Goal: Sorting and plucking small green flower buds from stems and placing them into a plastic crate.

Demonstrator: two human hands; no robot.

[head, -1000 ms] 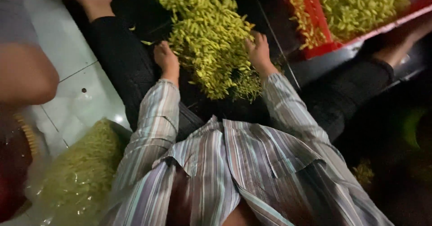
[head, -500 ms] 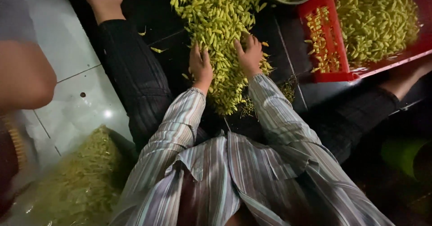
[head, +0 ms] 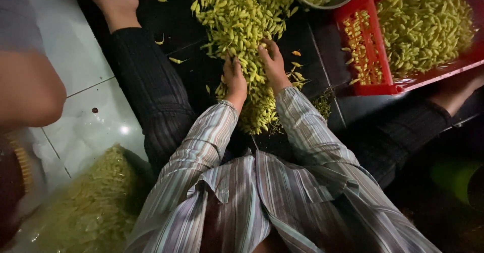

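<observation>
Hands side by side, left hand [head: 235,79] and right hand [head: 274,61] palms-down, fingers loosely spread, pressed into yellow-green bud pile [head: 242,16], gripping nothing.

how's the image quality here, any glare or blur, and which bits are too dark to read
Head view: light falls mainly on the yellow-green pod pile and both hands, left hand and right hand, fairly sharp; a small glare spot on the white floor tile; the bag of pods at lower left is blurred; the right edge sinks into shadow.
</observation>
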